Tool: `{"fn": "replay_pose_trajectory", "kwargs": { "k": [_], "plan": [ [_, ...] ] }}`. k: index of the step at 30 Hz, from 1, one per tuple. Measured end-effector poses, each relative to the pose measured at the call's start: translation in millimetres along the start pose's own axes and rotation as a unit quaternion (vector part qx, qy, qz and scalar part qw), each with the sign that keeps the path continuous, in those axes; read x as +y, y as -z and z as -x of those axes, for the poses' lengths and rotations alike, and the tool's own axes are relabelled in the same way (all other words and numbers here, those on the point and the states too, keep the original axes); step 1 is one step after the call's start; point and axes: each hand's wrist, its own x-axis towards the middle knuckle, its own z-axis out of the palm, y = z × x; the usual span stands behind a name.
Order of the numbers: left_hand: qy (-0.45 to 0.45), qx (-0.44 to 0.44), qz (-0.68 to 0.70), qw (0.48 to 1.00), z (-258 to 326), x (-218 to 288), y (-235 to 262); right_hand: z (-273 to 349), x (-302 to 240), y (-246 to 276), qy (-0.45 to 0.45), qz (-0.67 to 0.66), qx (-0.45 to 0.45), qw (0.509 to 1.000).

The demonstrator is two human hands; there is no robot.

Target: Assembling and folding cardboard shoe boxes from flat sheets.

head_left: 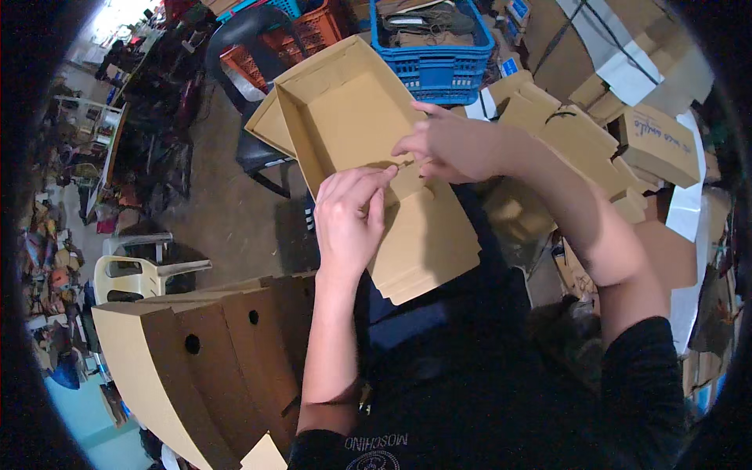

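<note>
A tan cardboard box [352,110] with raised walls lies tilted before me, its inside facing up. From its near side a flat flap [427,243] with notched corners extends toward my lap. My left hand [348,211] is closed at the box's near left corner, with thumb and fingers pinching the edge by the fold. My right hand [454,145] is over the box's right side, fingers apart and partly bent, the fingertips close to the same fold. Whether those fingertips touch the cardboard is hard to tell. Another cardboard piece [269,125] shows behind the box's left wall.
A blue crate [442,66] with dark items stands beyond the box, beside an orange crate [321,31] and a black chair [247,47]. Flattened cardboard [548,125] piles up at right. Large brown cartons [211,352] stand at lower left, near a cream plastic chair [125,274].
</note>
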Motion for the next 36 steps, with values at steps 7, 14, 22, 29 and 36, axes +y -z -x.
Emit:
{"fn": "replay_pose_trajectory", "kwargs": {
  "k": [7, 14, 22, 29, 36],
  "plan": [
    [0.006, 0.005, -0.011, 1.000, 4.7, -4.2, 0.9, 21.8, -49.3, 8.2, -0.073, -0.042, 0.311, 0.947],
    [-0.013, -0.002, 0.008, 1.000, 1.0, 2.4, -0.9, 50.0, -70.3, -91.8, -0.313, -0.202, 0.395, 0.840],
    [-0.021, 0.000, 0.002, 1.000, 2.8, 2.1, -0.2, 43.3, -43.9, -112.6, -0.392, -0.077, 0.329, 0.855],
    [-0.014, -0.007, 0.002, 1.000, 3.1, 0.6, 6.3, 105.3, -25.5, -102.5, -0.371, -0.410, 0.277, 0.785],
    [-0.019, -0.014, 0.014, 1.000, 0.1, 2.7, 11.0, 167.5, -41.1, -74.8, -0.411, 0.022, 0.204, 0.888]
  ]
}}
